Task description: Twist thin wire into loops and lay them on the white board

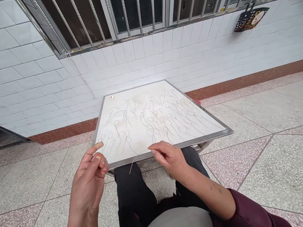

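My right hand [165,156] pinches the end of a thin pale wire [134,159] above the near edge of a white table [139,142]. The wire curves to the left and hangs down over the edge. At the table's near left corner, my left hand [91,167] is raised with the index finger stretched out, a tan wrap round its tip, and the other fingers curled. Nothing can be made out in it. Several thin wires with looped ends [152,119] lie spread over the table top. Some bent wires without clear loops [118,112] lie at the left.
A small white and red object [112,97] lies at the table's far left corner. Behind stands a white tiled wall [132,69] with barred windows. A patterned basket [251,19] hangs at the upper right. My legs are under the near edge.
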The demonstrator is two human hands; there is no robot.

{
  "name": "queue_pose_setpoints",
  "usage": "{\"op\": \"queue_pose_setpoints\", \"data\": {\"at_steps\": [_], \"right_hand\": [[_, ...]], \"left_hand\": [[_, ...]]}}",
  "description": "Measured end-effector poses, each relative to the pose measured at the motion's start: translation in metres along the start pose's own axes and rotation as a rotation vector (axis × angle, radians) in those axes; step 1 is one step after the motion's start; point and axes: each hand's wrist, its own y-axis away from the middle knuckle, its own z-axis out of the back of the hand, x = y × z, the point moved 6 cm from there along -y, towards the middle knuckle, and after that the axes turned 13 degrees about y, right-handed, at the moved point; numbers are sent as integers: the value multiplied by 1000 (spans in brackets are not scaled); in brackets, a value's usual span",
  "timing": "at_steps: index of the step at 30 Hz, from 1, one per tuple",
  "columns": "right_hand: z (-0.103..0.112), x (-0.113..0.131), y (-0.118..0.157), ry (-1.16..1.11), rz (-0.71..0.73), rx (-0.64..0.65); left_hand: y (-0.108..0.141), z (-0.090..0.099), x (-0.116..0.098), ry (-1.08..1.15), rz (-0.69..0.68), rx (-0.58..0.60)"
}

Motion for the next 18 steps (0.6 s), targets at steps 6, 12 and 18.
{"op": "queue_pose_setpoints", "data": {"at_steps": [6,12,18], "right_hand": [[-4,13,2,40,59,72],[-4,12,4,-44,38,130],[-7,6,6,-108,-28,247]], "left_hand": [[10,-39,32,-415,44,305],[9,-64,47,-473,91,426],[6,-60,47,-510,56,366]]}}
